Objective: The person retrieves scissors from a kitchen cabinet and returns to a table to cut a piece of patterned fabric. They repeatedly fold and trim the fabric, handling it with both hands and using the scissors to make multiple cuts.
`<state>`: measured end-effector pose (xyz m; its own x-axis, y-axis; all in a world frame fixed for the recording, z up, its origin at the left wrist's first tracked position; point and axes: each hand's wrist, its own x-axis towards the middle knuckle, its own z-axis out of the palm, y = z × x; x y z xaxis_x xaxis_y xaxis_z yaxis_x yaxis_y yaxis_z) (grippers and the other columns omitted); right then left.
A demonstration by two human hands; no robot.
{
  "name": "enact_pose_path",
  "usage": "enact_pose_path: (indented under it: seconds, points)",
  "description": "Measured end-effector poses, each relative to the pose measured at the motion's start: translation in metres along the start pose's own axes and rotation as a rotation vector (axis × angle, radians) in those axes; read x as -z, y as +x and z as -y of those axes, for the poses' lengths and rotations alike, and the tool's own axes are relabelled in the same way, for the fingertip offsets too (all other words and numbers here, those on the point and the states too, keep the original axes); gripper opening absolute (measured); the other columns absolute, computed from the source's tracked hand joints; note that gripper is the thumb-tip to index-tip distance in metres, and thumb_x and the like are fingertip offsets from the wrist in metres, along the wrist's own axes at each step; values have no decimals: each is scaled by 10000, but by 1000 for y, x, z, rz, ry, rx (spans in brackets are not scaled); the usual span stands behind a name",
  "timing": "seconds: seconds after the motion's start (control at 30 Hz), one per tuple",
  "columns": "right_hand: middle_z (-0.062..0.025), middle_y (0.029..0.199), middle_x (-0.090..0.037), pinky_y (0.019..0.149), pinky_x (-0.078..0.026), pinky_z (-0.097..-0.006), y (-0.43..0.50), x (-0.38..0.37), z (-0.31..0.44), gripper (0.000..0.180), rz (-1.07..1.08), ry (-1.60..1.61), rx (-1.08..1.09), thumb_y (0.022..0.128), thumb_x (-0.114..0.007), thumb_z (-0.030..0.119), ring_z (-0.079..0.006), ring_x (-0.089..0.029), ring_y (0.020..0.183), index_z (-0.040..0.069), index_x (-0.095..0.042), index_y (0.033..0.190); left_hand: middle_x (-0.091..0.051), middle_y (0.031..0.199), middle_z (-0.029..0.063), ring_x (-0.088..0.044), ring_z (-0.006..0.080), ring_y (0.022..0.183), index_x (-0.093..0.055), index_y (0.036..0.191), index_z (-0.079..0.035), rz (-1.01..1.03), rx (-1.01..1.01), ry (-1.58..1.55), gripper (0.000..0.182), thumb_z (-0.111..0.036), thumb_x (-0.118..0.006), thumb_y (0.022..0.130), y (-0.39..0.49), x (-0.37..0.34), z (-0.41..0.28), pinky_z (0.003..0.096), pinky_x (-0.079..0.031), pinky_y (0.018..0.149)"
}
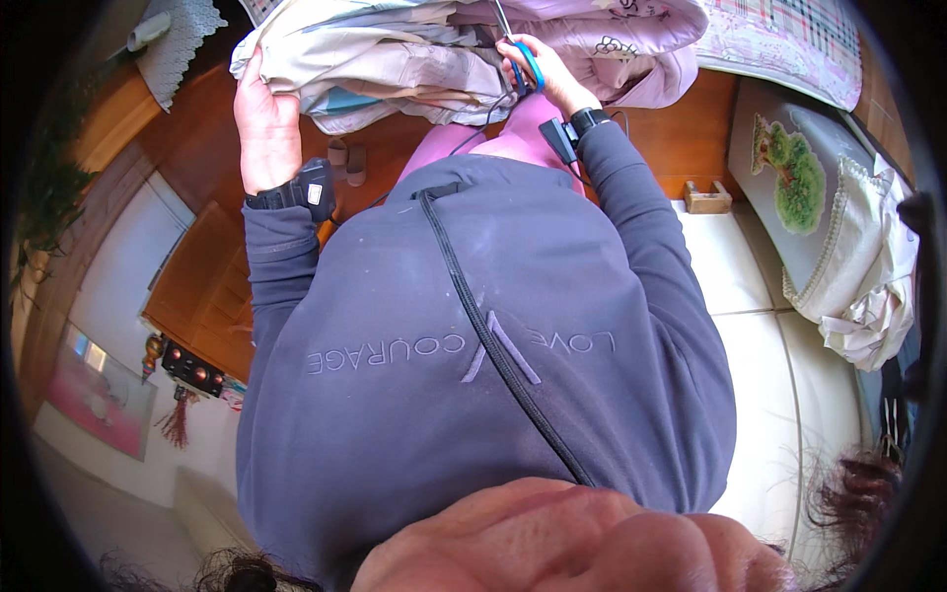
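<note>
My left hand point(266, 126) grips the left edge of a bunched cream and pale pink cloth point(414, 74), its fingers hidden behind a fold. A pair of scissors with blue handles point(541, 72) is held in my right hand point(555, 70), blades pointing away from me beside the cloth. Whether the blades are open or closed I cannot tell. The cloth lies over my lap, against a pink quilted fabric point(636, 52) with dark printed motifs. Each wrist wears a black strapped device, the left wrist device point(314, 189) and the right wrist device point(562, 139).
A thin black cable point(481, 126) runs between my arms near the scissors. On the right stand a grey cabinet side point(762, 140) with a tree sticker, draped white lace-edged cloth point(851, 259) and a small wooden block point(706, 197). Slippers point(348, 159) rest at left.
</note>
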<state>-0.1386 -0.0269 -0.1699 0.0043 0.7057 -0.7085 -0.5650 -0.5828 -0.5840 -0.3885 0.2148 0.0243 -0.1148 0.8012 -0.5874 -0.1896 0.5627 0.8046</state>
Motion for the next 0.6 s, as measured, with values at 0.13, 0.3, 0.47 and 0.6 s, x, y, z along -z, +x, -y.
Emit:
enact_pose_path:
  seconds: [0.13, 0.3, 0.47, 0.6]
  points:
    - [13, 818, -657, 624, -506, -238, 9, -13, -2, 411, -20, 28, 60, 923, -774, 378, -77, -624, 703, 94, -648, 1193, -686, 1303, 125, -665, 290, 1182, -608, 1333, -10, 43, 17, 12, 353, -185, -609, 1026, 11, 8, -3, 470, -506, 1060]
    - [14, 829, -638, 653, -474, -212, 11, -16, -6, 372, -24, 68, 171, 955, -740, 331, -63, -599, 731, 96, -635, 1224, -656, 1332, 182, -636, 311, 1228, -594, 1335, 18, 29, 47, 31, 342, -173, -548, 1055, 26, 22, -1, 494, -480, 1106]
    - [11, 845, -647, 681, -493, -228, 19, -17, -22, 394, -43, 36, 276, 930, -764, 320, -65, -608, 754, 76, -657, 1221, -651, 1341, 185, -645, 301, 1220, -569, 1364, 41, 87, 220, -45, 378, -199, -507, 1079, 45, 43, 3, 472, -491, 1104]
    - [8, 868, -653, 693, -492, -235, 28, -21, -33, 409, -69, 48, 267, 905, -791, 319, -67, -610, 783, 77, -670, 1211, -586, 1415, 224, -574, 349, 1306, -532, 1403, 48, 177, 190, -6, 412, -207, -440, 1093, 49, 54, 6, 546, -426, 1147]
